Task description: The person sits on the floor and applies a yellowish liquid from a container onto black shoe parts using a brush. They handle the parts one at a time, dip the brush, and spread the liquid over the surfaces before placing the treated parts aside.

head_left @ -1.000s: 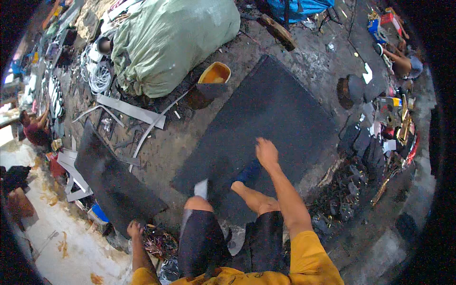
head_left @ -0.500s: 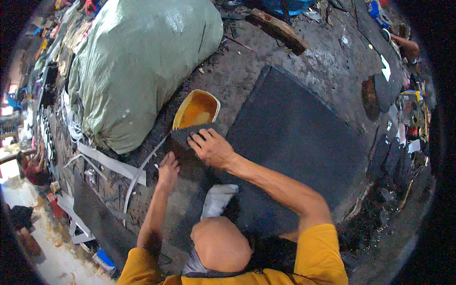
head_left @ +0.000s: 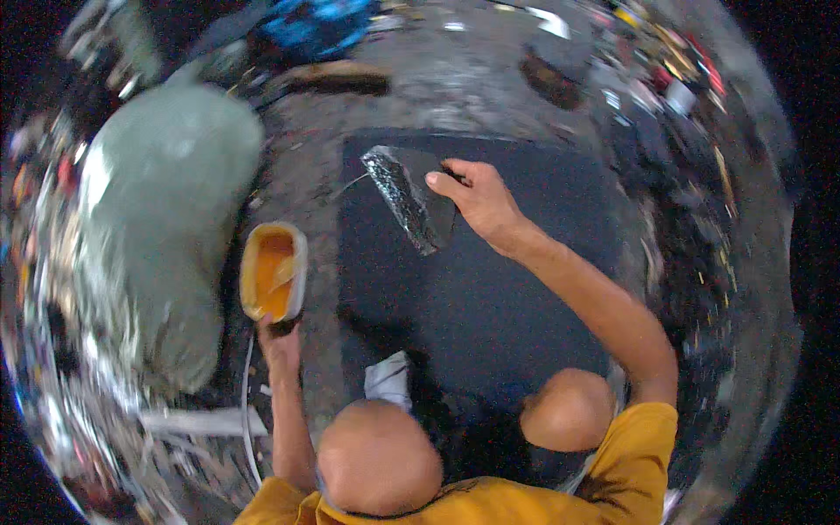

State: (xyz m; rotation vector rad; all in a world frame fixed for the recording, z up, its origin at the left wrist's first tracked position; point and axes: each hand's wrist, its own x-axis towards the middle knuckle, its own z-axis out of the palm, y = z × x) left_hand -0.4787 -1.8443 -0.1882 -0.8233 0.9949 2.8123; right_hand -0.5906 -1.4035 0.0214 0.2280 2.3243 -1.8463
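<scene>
My right hand (head_left: 479,199) pinches a dark flat piece (head_left: 435,188) by its edge, above a large black sheet (head_left: 516,289) spread on the ground. A glossy, wet-looking coating covers the piece's left edge, and a thin thread trails off it. To the left is a whitish-yellow tub (head_left: 299,271) with amber liquid inside. My left hand (head_left: 280,343) grips the tub's near end, its fingers partly hidden beneath the rim.
A big pale green sack (head_left: 166,227) lies to the left of the tub. Beyond the sheet lies a wooden beam (head_left: 337,77), with a blue bundle (head_left: 315,26) behind it. White strips (head_left: 206,422) lie at the lower left. Motion blurs the clutter around the rim.
My view has swung round to the right. My right hand has lifted the dark piece away from the tub and over the black sheet. My left hand has taken hold of the tub.
</scene>
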